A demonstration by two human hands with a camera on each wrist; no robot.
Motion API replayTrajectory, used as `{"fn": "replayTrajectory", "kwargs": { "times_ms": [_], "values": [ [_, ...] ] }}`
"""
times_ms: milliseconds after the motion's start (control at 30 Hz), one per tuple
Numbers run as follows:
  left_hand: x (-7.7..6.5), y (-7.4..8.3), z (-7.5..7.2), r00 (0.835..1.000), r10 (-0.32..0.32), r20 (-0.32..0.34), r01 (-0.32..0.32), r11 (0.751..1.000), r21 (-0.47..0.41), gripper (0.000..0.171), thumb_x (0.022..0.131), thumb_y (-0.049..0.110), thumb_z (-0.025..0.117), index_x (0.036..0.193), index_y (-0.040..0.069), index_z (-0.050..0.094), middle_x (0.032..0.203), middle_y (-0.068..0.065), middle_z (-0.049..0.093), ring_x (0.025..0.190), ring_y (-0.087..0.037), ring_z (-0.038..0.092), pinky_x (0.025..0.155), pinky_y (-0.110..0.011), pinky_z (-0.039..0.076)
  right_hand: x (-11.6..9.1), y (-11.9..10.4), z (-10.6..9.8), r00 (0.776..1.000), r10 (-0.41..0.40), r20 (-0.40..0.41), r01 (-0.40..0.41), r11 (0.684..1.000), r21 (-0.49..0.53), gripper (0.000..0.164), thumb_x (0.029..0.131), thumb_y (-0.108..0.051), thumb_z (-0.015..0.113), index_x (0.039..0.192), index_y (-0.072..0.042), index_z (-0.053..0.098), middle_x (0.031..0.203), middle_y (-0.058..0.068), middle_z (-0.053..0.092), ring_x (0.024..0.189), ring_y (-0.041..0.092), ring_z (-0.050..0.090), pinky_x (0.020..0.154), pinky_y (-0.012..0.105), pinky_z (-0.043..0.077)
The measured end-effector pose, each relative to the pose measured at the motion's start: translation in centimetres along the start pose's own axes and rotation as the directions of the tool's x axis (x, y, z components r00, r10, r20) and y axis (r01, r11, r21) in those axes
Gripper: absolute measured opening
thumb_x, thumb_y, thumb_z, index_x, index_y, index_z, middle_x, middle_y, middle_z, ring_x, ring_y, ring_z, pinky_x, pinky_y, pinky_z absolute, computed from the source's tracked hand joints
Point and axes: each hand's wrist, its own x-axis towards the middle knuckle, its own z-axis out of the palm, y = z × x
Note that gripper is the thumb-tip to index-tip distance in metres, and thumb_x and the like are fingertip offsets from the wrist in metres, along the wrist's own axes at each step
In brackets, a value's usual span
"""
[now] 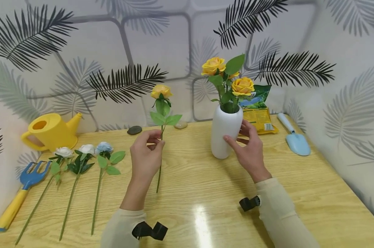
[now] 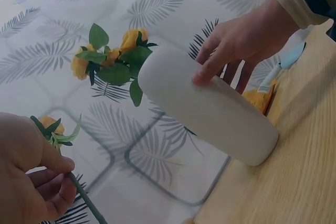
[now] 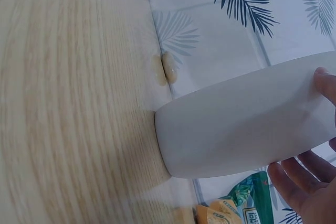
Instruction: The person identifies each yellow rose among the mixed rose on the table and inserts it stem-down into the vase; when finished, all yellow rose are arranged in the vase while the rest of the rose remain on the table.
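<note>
My left hand (image 1: 157,142) pinches the green stem (image 1: 159,175) of a yellow rose (image 1: 161,91) and holds it upright above the wooden table (image 1: 190,186); in the left wrist view the same hand (image 2: 58,177) grips the stem below the bloom (image 2: 50,124). To the right stands a white vase (image 1: 224,131) with two yellow roses (image 1: 242,86) in it. My right hand (image 1: 236,136) lies loosely about the vase, thumb on its front. In the right wrist view the thumb (image 3: 326,80) touches the vase (image 3: 236,124), while the other fingers (image 3: 299,187) stay off it.
Three roses, two white (image 1: 63,152) and one blue (image 1: 103,147), lie at the left of the table. A yellow watering can (image 1: 51,131) and a blue rake (image 1: 22,186) are further left. A pale blue trowel (image 1: 293,137) and a bag (image 1: 258,110) lie behind the vase. Walls close in behind and at the right.
</note>
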Motion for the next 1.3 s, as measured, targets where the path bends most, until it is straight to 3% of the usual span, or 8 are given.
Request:
{"fn": "replayTrajectory", "kwargs": {
  "times_ms": [433, 700, 1033, 1300],
  "values": [
    [0.9, 3.6, 2.3, 0.986, 0.164, -0.010, -0.164, 0.980, -0.116, 0.022, 0.086, -0.011, 0.071, 0.107, -0.005, 0.070, 0.100, -0.020, 0.067, 0.087, -0.028, 0.065, 0.079, -0.040, 0.058, 0.0, 0.1, -0.1, 1.000, -0.001, 0.012, 0.001, 1.000, 0.000, 0.077, 0.090, -0.028, 0.078, 0.152, -0.008, 0.037, 0.145, 0.019, 0.052, 0.128, 0.035, 0.055, 0.101, 0.054, 0.051],
    [1.8, 7.0, 4.6, 0.947, 0.320, -0.004, -0.308, 0.910, -0.276, 0.021, 0.085, -0.013, 0.070, 0.106, -0.009, 0.068, 0.100, -0.022, 0.066, 0.085, -0.031, 0.065, 0.077, -0.038, 0.060, 0.0, 0.1, -0.2, 1.000, -0.002, 0.003, 0.002, 1.000, 0.004, 0.076, 0.089, -0.027, 0.078, 0.151, -0.009, 0.038, 0.143, 0.018, 0.053, 0.126, 0.034, 0.056, 0.100, 0.052, 0.052],
    [2.9, 9.6, 7.9, 0.929, 0.366, -0.059, -0.365, 0.876, -0.315, 0.017, 0.087, -0.010, 0.070, 0.104, -0.008, 0.068, 0.098, -0.021, 0.065, 0.084, -0.029, 0.066, 0.078, -0.029, 0.060, 0.1, 0.0, -0.1, 1.000, -0.016, 0.001, 0.016, 1.000, 0.009, 0.075, 0.089, -0.028, 0.078, 0.151, -0.011, 0.038, 0.142, 0.017, 0.054, 0.125, 0.033, 0.056, 0.100, 0.052, 0.053],
    [4.6, 10.9, 10.3, 0.894, 0.421, -0.153, -0.448, 0.833, -0.323, 0.016, 0.090, -0.007, 0.069, 0.105, -0.009, 0.067, 0.100, -0.020, 0.065, 0.087, -0.028, 0.066, 0.081, -0.021, 0.058, 0.1, 0.2, -0.1, 1.000, 0.006, 0.007, -0.006, 1.000, -0.008, 0.076, 0.090, -0.032, 0.076, 0.152, -0.011, 0.037, 0.144, 0.017, 0.053, 0.127, 0.033, 0.056, 0.102, 0.052, 0.052]
  ]
}}
